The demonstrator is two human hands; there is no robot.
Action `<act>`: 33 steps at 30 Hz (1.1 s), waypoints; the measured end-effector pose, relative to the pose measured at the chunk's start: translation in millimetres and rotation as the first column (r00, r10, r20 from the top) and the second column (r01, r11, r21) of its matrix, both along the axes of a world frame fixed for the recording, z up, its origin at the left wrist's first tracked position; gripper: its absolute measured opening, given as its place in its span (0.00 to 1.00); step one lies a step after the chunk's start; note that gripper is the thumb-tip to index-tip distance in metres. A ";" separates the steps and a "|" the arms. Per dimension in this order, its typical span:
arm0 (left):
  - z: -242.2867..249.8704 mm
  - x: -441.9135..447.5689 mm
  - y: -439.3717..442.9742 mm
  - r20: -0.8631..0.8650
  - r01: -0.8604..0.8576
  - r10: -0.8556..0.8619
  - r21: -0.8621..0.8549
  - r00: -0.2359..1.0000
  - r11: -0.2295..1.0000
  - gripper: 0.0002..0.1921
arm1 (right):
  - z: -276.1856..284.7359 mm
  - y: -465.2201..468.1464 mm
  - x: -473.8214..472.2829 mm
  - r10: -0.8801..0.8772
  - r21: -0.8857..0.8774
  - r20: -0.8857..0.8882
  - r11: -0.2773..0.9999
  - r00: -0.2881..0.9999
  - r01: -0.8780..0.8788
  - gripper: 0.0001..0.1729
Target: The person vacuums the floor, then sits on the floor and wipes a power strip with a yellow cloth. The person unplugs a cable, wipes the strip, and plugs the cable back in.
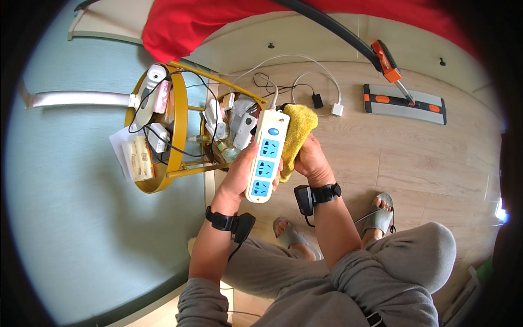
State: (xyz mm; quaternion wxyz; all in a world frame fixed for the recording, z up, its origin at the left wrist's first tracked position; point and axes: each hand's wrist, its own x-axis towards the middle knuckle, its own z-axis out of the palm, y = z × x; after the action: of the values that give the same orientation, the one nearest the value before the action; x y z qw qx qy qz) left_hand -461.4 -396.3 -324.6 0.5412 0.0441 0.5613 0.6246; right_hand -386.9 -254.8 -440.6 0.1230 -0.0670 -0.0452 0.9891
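Note:
Gripped in my left hand (240, 171) is a white power strip (267, 153) with several blue socket faces and a blue switch. It is held up in front of me, its cord end pointing away. My right hand (312, 160) holds a yellow cloth (299, 128) against the strip's right side. The white cord leaves the strip's far end; part of that end is dark and partly hidden by the cloth. Nothing is plugged into the visible sockets.
Left of the strip stands a yellow two-tier rack (177, 163) with chargers, bottles and packets. A white adapter (336, 109) and a black adapter (317, 101) lie on the wood floor with cables. A flat mop (402, 104) rests farther right. Red fabric (188, 24) hangs at the top.

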 end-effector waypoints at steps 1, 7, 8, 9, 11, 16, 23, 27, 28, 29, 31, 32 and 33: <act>1.1 -1.0 0.1 0.020 -0.010 0.010 0.015 1.000 1.000 0.33 | 3.6 1.3 -0.7 -0.019 0.067 0.064 0.998 0.998 0.014 0.18; -2.0 2.2 3.0 -0.150 0.018 -0.042 -0.155 0.988 0.988 0.29 | 28.9 14.3 -12.2 -0.200 0.598 0.215 0.801 0.956 0.033 0.18; -3.3 4.5 4.2 -0.221 0.003 -0.050 -0.210 0.974 0.978 0.29 | 31.0 19.6 -13.8 -0.177 0.632 0.291 0.773 0.940 -0.050 0.20; -3.8 6.6 4.8 -0.284 0.028 -0.093 -0.225 0.954 0.974 0.28 | 32.2 24.2 -15.2 -0.139 0.621 0.346 0.776 0.928 -0.115 0.20; -4.2 11.8 5.4 -0.414 0.071 -0.175 -0.254 0.893 0.964 0.27 | 30.5 32.7 -13.3 -0.061 0.600 0.391 0.773 0.919 -0.204 0.20; 8.8 3.8 -3.5 -0.120 0.009 -0.032 -0.192 0.992 0.981 0.28 | 21.1 27.0 6.3 -0.074 0.634 0.207 0.769 0.976 -0.076 0.16; 6.7 2.1 -2.3 -0.217 0.068 -0.120 -0.231 0.969 0.971 0.25 | 33.2 30.6 0.6 -0.024 0.559 0.224 0.822 0.974 -0.108 0.20; 4.7 3.1 -0.6 -0.246 0.043 -0.115 -0.280 0.962 0.959 0.24 | 38.5 34.4 -6.0 -0.067 0.682 0.225 0.723 0.972 -0.108 0.18; 4.9 2.1 -1.5 -0.216 0.037 -0.099 -0.272 0.971 0.961 0.24 | 37.9 33.6 -4.4 -0.068 0.682 0.233 0.722 0.970 -0.113 0.18; 5.2 0.8 -2.3 -0.189 0.032 -0.085 -0.265 0.978 0.964 0.25 | 36.1 33.8 -1.3 -0.071 0.686 0.192 0.723 0.979 -0.082 0.18; 5.4 -2.4 -4.6 -0.129 0.040 -0.067 -0.200 0.989 0.979 0.25 | 31.7 34.0 6.7 0.019 0.632 0.269 0.751 0.963 -0.191 0.21; 4.8 -3.5 -5.6 -0.097 0.048 -0.064 -0.156 0.993 0.987 0.25 | 30.0 33.2 9.4 0.042 0.603 0.289 0.768 0.956 -0.216 0.22; 3.6 -4.1 -6.5 -0.103 0.036 -0.056 -0.186 0.993 0.982 0.25 | 29.1 30.6 9.5 0.077 0.558 0.371 0.778 0.925 -0.289 0.23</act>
State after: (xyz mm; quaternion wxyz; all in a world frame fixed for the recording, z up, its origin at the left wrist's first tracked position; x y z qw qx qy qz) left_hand -465.5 -402.8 -321.0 0.5264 0.0407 0.6436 0.5541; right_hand -377.4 -224.2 -411.5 0.0305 -0.1830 -0.3838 0.9046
